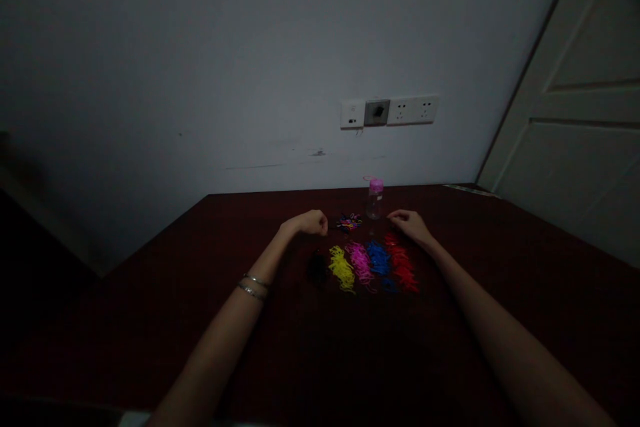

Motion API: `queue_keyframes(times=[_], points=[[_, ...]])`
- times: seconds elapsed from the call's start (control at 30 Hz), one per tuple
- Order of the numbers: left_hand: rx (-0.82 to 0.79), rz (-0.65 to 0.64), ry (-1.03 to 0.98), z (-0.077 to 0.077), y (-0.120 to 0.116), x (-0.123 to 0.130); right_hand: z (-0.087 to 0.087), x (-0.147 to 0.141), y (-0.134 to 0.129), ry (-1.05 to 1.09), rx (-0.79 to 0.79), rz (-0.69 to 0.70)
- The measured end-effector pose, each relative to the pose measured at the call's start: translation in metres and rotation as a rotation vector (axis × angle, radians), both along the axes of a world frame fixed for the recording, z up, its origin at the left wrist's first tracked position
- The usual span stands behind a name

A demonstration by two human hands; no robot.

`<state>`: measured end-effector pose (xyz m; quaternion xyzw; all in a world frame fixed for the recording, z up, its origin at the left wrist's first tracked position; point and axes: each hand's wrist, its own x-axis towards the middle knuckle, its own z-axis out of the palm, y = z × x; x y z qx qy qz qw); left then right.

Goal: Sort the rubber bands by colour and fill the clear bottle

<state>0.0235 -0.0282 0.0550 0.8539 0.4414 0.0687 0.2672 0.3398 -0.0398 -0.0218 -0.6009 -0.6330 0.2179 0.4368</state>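
My left hand [313, 222] is closed at the left of a small mixed-colour pile [349, 222]; what its fingers hold, if anything, is hidden. At the right, my right hand [407, 221] has its fingers pressed together above the red pile [401, 263], and I cannot make out anything in them. Small bands lie sorted by colour in a row: black [317, 267], yellow [342, 269], pink [361, 261], blue [379, 258] and red. Between my hands, behind the row, a clear bottle [375, 205] with a pink lid stands upright.
The dark red table [165, 280] meets a pale wall [250, 80] at the back. Sockets [413, 110] are mounted on the wall above the bottle. A panelled door [580, 107] is at the right.
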Motion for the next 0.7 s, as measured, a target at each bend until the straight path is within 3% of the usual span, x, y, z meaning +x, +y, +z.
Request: queue_keyframes(times=[0.2, 0.47, 0.6, 0.7], points=[[-0.145, 0.003, 0.093, 0.01, -0.018, -0.017, -0.002, 0.0, 0.003, -0.015, 0.001, -0.005], [-0.399, -0.057, 0.068, 0.009, -0.023, -0.022, 0.003, -0.004, -0.002, -0.042, 0.011, -0.015], [-0.388, -0.054, -0.061, 0.0, -0.011, -0.022, 0.007, -0.006, -0.006, -0.017, 0.016, -0.032], [-0.274, -0.001, -0.231, -0.014, 0.004, -0.021, 0.013, -0.01, -0.007, -0.035, 0.039, -0.03]])
